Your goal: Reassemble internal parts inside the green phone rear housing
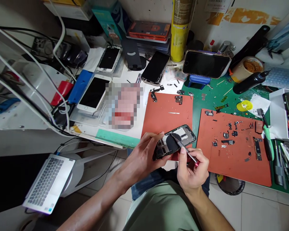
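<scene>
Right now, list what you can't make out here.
All in the head view:
Phone housing: its left end is partly covered by the left hand.
Slim tool: the right hand hides part of its handle.
Loose parts on the right orange mat: too small to identify.
White box: cut off by the right edge.

The phone housing [183,134] looks metallic around a matt black disc [170,141]; the slim tool [185,149] has a ridged metal grip. The 2 orange mats [159,117] look smooth and matt.

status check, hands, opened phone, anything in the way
Left hand grips opened phone. Right hand holds slim tool, tip over black round patch. Nothing visible between tip and phone.
</scene>
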`<state>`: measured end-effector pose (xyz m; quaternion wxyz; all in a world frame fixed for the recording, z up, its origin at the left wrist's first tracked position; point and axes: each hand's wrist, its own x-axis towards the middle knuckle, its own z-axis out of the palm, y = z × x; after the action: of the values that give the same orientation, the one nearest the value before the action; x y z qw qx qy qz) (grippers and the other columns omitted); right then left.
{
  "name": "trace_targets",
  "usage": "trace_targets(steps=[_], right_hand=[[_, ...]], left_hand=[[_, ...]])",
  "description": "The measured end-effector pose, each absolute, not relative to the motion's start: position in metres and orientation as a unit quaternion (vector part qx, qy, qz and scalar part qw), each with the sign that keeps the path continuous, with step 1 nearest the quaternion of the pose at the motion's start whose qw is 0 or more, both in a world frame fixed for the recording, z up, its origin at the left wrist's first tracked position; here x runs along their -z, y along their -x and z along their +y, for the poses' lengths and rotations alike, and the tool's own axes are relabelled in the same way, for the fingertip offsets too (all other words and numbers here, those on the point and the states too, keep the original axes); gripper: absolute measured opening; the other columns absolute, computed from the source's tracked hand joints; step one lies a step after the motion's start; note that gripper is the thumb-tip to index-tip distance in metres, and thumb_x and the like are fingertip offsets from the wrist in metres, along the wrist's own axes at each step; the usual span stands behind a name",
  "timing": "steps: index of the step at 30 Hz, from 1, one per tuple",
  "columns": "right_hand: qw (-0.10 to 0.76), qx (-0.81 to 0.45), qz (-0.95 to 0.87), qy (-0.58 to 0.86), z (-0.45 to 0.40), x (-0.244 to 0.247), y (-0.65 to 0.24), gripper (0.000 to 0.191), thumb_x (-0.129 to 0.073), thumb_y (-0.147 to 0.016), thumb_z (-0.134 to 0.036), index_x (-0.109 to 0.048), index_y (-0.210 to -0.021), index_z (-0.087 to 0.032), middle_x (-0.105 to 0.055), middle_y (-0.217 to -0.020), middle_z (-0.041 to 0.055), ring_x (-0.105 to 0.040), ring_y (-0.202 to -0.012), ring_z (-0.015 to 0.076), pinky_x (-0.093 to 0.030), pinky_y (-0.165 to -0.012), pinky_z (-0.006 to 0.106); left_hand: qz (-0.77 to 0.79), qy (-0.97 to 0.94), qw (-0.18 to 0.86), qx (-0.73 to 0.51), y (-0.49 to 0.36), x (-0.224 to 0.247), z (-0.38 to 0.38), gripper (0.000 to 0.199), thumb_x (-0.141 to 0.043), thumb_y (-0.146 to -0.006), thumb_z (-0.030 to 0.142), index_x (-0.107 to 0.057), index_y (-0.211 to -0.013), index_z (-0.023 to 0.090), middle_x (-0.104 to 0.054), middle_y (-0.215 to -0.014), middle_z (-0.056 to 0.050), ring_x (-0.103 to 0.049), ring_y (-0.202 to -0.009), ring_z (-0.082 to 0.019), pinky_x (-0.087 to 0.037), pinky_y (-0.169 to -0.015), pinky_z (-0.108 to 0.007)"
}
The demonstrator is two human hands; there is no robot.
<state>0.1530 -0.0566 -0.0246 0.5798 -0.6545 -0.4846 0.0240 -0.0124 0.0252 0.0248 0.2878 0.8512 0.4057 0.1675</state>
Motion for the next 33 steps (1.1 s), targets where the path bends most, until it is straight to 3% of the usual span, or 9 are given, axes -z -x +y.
trace_targets(steps=[26, 33], right_hand=[[0.574, -0.018, -0.496, 0.651, -0.0552, 0.0255, -0.1537, 0.031, -0.076, -0.093, -0.005, -0.058, -0.111, -0.022, -0.064, -0.089, -0.0005, -0.070, -0.079, 0.0174, -0.061, -0.068, 0.033], [0.574, -0.015, -0.497, 0.650, -0.0547, 0.0242, -0.1538, 0.030, -0.076, -0.094, -0.005, -0.058, -0.110, -0.022, -0.064, -0.089, -0.0007, -0.069, -0.079, 0.0170, -0.061, -0.068, 0.033]], left_hand=[[0.425, -0.838, 0.305, -0.155, 0.0145, -0.0261, 0.0261, 0.069, -0.082, -0.095, 0.036, -0.046, -0.154, 0.029, -0.068, -0.130, -0.011, -0.076, -0.107, -0.026, -0.071, -0.082, -0.039], [0.426, -0.840, 0.296, -0.159, 0.0139, -0.0249, 0.0258, 0.070, -0.084, -0.093, 0.034, -0.048, -0.153, 0.027, -0.068, -0.130, -0.010, -0.076, -0.109, -0.026, -0.071, -0.086, -0.039]])
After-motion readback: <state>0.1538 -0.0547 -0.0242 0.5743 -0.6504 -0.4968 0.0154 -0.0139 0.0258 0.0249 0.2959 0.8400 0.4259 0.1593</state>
